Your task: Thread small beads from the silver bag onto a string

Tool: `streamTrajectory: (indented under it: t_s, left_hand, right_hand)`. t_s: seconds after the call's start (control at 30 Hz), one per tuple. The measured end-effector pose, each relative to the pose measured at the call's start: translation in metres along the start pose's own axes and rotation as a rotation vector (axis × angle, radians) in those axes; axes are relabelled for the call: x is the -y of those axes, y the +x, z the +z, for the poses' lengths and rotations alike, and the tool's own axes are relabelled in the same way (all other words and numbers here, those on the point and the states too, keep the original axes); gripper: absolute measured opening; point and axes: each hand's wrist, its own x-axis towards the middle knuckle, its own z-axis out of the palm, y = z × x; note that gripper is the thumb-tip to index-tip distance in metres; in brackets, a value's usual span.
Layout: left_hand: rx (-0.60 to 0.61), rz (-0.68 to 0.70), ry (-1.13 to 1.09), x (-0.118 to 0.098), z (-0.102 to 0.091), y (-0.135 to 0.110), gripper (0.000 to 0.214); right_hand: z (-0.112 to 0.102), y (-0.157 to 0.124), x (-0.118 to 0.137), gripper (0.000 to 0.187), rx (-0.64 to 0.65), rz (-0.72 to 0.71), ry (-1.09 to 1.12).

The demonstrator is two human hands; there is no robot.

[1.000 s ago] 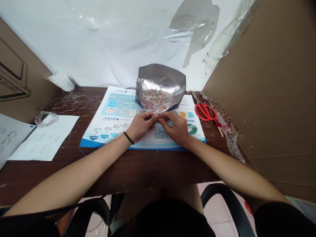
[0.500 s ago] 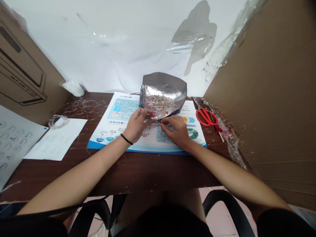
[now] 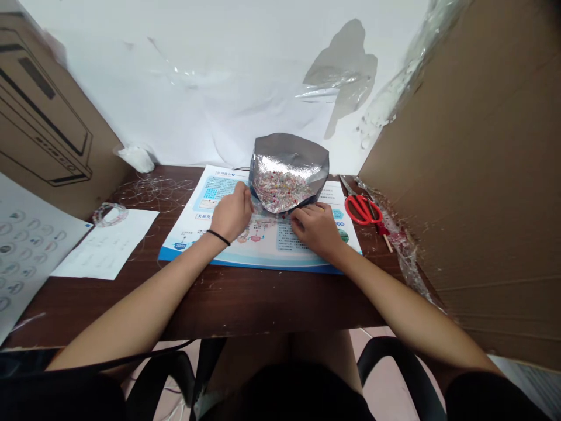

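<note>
A silver foil bag (image 3: 291,153) stands open on a printed blue-and-white sheet (image 3: 263,261), with many small mixed beads (image 3: 283,190) inside, mostly pale, some red. My left hand (image 3: 232,211) is closed beside the bag's left front side, wrist wearing a black band; its fingertips are partly hidden. At the bag's front right edge, my right hand (image 3: 318,230) has its fingers curled together against the sheet, a ring on one finger. What either hand pinches, if anything, is too small or hidden to tell.
Red-handled scissors (image 3: 363,209) lie right of the sheet, beside crumpled clear plastic (image 3: 409,251). To the left are tangled clear thread (image 3: 153,190), a beaded loop (image 3: 109,214) on white paper (image 3: 111,251), and a white bundle (image 3: 137,158). Cardboard walls (image 3: 482,175) flank the table.
My left hand has moved left, away from my right hand, and its fingers have folded in. My right hand stays near the bag's front edge, fingers more curled. The view has shifted slightly.
</note>
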Motion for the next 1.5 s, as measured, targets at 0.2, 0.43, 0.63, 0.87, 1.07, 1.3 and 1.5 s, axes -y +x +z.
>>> streamTrajectory:
  t_s: [0.2, 0.43, 0.63, 0.87, 1.07, 1.3, 1.5]
  left_hand:
    - [0.009, 0.037, 0.259, -0.004, 0.0, -0.004, 0.015]
    - [0.015, 0.056, 0.185, -0.005, 0.005, -0.008, 0.019]
    - [0.179, 0.156, 0.323, -0.013, 0.008, -0.018, 0.022]
    - [0.065, 0.132, 0.217, -0.009, -0.002, -0.009, 0.034]
    - [0.016, 0.013, -0.277, -0.003, -0.011, 0.002, 0.034]
    - [0.344, -0.007, -0.337, 0.0, -0.016, 0.004, 0.042]
    - [0.32, -0.167, -0.551, -0.001, -0.026, 0.006, 0.019]
  right_hand:
    - [-0.01, 0.003, 0.001, 0.013, -0.062, -0.02, -0.036]
    - [-0.017, 0.016, -0.025, 0.004, -0.017, 0.251, 0.485]
    - [-0.028, 0.022, -0.044, 0.004, 0.2, 0.379, 0.859]
    - [-0.035, 0.021, -0.04, 0.011, 0.273, 0.309, 0.892]
    - [-0.022, 0.015, -0.025, 0.018, 0.276, 0.166, 0.704]
    - [-0.024, 0.014, -0.024, 0.014, 0.276, 0.112, 0.491]
    - [-0.027, 0.012, -0.034, 0.015, 0.33, 0.111, 0.137]
